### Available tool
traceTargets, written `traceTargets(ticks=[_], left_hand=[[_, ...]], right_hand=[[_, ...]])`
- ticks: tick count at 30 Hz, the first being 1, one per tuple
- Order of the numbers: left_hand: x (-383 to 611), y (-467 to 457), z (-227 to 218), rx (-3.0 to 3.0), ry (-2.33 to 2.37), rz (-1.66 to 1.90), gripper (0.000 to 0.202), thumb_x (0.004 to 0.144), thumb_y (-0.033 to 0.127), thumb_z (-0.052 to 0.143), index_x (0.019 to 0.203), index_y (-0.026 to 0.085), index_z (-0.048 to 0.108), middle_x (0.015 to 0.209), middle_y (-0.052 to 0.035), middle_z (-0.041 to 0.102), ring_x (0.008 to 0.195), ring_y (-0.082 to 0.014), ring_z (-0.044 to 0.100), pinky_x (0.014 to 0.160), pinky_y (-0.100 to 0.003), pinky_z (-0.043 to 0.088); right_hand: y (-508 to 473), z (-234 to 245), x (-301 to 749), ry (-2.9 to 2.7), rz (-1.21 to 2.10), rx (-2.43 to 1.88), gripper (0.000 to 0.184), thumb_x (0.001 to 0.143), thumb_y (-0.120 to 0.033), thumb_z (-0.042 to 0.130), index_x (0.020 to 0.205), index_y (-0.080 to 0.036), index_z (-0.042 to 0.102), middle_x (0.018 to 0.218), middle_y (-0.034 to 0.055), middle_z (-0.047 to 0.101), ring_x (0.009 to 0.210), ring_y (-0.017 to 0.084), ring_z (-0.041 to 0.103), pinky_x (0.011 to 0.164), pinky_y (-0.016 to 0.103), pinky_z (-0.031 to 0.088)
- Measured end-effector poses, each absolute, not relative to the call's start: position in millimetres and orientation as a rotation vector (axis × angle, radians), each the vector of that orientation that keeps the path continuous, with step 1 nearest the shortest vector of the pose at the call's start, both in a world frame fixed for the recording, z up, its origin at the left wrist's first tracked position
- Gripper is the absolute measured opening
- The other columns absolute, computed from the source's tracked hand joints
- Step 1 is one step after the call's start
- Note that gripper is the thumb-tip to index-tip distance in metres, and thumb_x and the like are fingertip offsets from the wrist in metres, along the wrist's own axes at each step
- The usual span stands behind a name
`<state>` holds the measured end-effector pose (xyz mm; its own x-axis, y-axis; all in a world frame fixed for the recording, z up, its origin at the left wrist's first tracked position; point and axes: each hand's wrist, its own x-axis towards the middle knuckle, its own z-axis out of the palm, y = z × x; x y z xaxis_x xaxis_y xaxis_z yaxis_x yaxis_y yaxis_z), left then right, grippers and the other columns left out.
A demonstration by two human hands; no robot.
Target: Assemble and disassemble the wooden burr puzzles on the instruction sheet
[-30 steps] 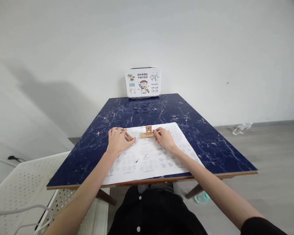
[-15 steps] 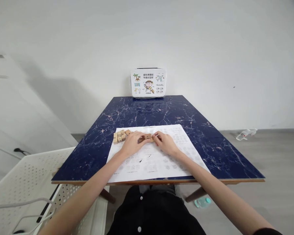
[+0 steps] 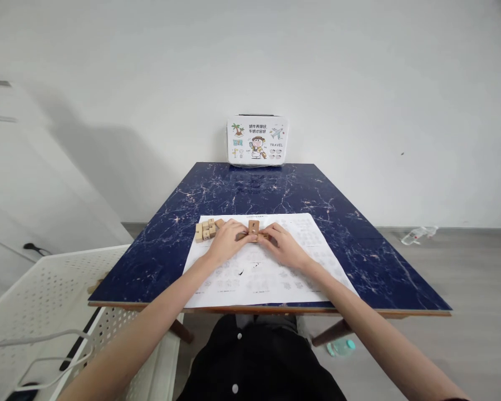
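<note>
On the large printed sheet (image 3: 254,278), my left hand (image 3: 225,243) and my right hand (image 3: 284,247) meet around small wooden blocks. Between their fingertips a wooden block (image 3: 254,225) with a dark mark on its face stands upright. Low wooden pieces lie on either side of it, partly hidden by my fingers. Both hands are closed, with thumb and fingers pinching the pieces. Beyond my left hand, at the sheet's upper left, several pale wooden blocks (image 3: 204,229) sit in a cluster.
The sheet lies on a dark blue marble-patterned table (image 3: 250,192). A white case with cartoon prints (image 3: 258,141) stands at the back against the wall. A white perforated basket (image 3: 67,273) is at the left. Bottles (image 3: 341,348) lie on the floor at right.
The block between my fingertips now stands upright with its marked face showing, where it lay lower before. My hands stay in nearly the same place. The camera view has shifted slightly.
</note>
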<state>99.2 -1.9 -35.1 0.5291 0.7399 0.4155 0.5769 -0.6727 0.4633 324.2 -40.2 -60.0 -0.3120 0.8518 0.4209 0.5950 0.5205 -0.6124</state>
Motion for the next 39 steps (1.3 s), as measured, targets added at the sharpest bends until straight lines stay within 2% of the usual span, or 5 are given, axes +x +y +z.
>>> traceTargets(ticks=[7,13,22,31,39], left_hand=[[99.4,-2.8,-37.4,2.537,1.067,0.885,0.036,0.098,0.056,0.066,0.087,0.024,0.079,0.105,-0.0065,0.076,0.11,-0.0301,0.06,0.096,-0.048,0.049],[98.9,-0.3,-36.8,2.514,1.043,0.906,0.038,0.096,0.058,0.068,0.082,0.023,0.077,0.093,-0.0059,0.077,0.1,-0.0285,0.062,0.088,-0.044,0.051],[96.7,-4.6,-31.2,2.472,1.035,0.95,0.038,0.093,0.054,0.072,0.074,0.021,0.071,0.08,-0.0043,0.073,0.086,-0.0247,0.065,0.079,-0.039,0.049],[97.4,-8.9,-23.7,2.382,1.073,0.93,0.028,0.096,0.043,0.069,0.081,0.02,0.074,0.081,-0.0026,0.077,0.073,-0.0202,0.066,0.069,-0.032,0.047],[97.7,-14.0,-21.7,2.39,1.106,0.893,0.027,0.096,0.046,0.067,0.085,0.024,0.077,0.088,-0.0019,0.08,0.089,-0.0247,0.068,0.071,-0.033,0.048]], right_hand=[[-34.1,-70.6,325.4,-2.039,0.401,-1.14,0.021,0.101,-0.039,0.067,0.107,-0.021,0.076,0.104,0.0105,0.065,0.104,0.028,0.062,0.097,0.045,0.052],[-36.0,-67.4,326.2,-2.049,0.387,-1.146,0.022,0.101,-0.042,0.068,0.107,-0.022,0.076,0.103,0.0098,0.067,0.102,0.028,0.063,0.094,0.045,0.053],[-42.4,-59.9,324.6,-2.144,0.38,-1.04,0.013,0.104,-0.03,0.064,0.106,-0.021,0.073,0.105,0.0094,0.065,0.1,0.025,0.063,0.09,0.039,0.054],[-43.3,-57.6,323.9,-2.163,0.379,-1.014,0.018,0.107,-0.032,0.058,0.115,-0.022,0.071,0.107,0.0088,0.062,0.098,0.023,0.064,0.087,0.037,0.055],[-42.4,-61.7,321.8,-2.223,0.362,-0.992,0.014,0.103,-0.032,0.065,0.109,-0.023,0.074,0.11,0.0093,0.063,0.1,0.024,0.065,0.088,0.037,0.056]])
